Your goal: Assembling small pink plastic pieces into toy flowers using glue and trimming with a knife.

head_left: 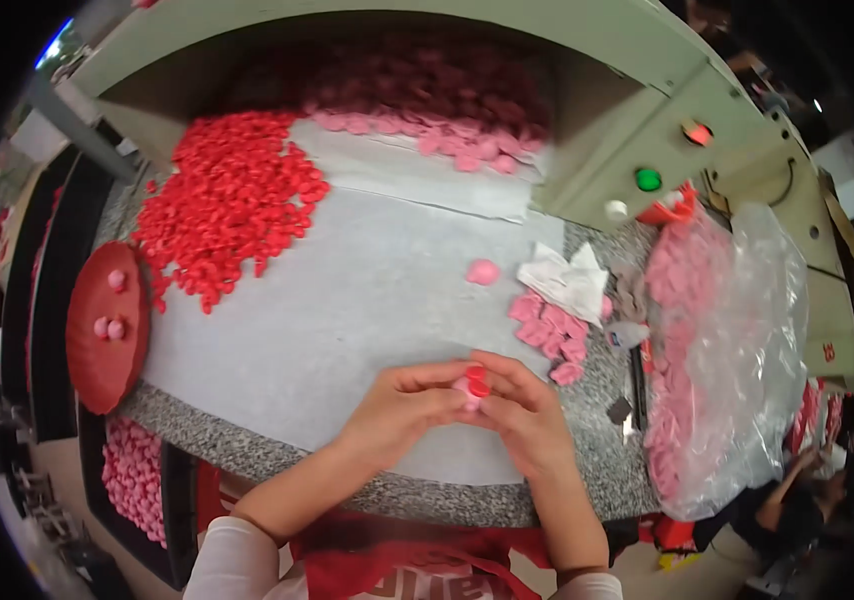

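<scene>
My left hand [394,408] and my right hand [530,415] meet over the paper near the table's front edge. Between their fingertips they pinch a small pink piece with a glossy red piece [476,380] on it; the fingers partly cover both. Beyond the hands, a single round pink piece [483,272] lies on the white paper [347,280]. A pile of small red pieces [237,190] spreads over the far left. To the right of my right hand, several flat pink pieces [553,330] lie beside a crumpled white cloth or paper [565,280].
A red fluted dish [107,350] at the left edge holds a few pink balls. Below it stands a black crate of pink pieces [134,470]. More pink pieces [447,110] fill the machine recess. A clear plastic bag [762,370] lies right. Another person's arm [782,485] shows lower right.
</scene>
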Demonstrator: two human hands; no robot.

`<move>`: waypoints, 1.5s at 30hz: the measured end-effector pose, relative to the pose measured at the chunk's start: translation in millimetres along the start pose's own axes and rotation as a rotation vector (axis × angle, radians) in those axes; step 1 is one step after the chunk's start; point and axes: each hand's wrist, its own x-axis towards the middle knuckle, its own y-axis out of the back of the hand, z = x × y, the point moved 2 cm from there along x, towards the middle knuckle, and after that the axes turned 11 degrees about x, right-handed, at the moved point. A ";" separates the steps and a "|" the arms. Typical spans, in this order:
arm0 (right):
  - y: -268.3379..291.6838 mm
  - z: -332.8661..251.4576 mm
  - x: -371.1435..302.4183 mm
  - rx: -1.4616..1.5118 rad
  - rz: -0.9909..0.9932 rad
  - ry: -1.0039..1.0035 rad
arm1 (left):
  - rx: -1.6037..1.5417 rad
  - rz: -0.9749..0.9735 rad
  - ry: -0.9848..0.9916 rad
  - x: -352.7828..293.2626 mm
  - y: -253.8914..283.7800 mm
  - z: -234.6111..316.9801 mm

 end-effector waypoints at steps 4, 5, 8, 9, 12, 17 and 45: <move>7.4 -2.7 -4.7 0.056 -0.012 -0.028 | 0.014 0.006 -0.001 9.0 -3.7 -4.4; 8.0 -2.3 -5.1 0.055 -0.005 -0.029 | 0.028 0.021 0.006 9.2 -3.3 -5.6; 11.5 2.8 -8.2 0.016 -0.016 -0.039 | 0.027 0.025 -0.008 4.9 -5.9 -8.1; 12.0 4.4 -8.3 0.019 -0.014 -0.043 | 0.026 0.028 -0.004 4.0 -5.7 -9.4; 12.3 8.2 -7.2 0.004 -0.011 -0.039 | 0.048 0.052 -0.006 2.7 -5.3 -10.8; 13.5 10.4 -5.0 0.044 -0.024 -0.011 | 0.131 0.080 -0.025 2.6 -6.4 -10.1; 101.3 -83.0 -21.4 -0.790 0.874 0.926 | -0.094 -0.053 -0.048 -2.1 -6.6 2.5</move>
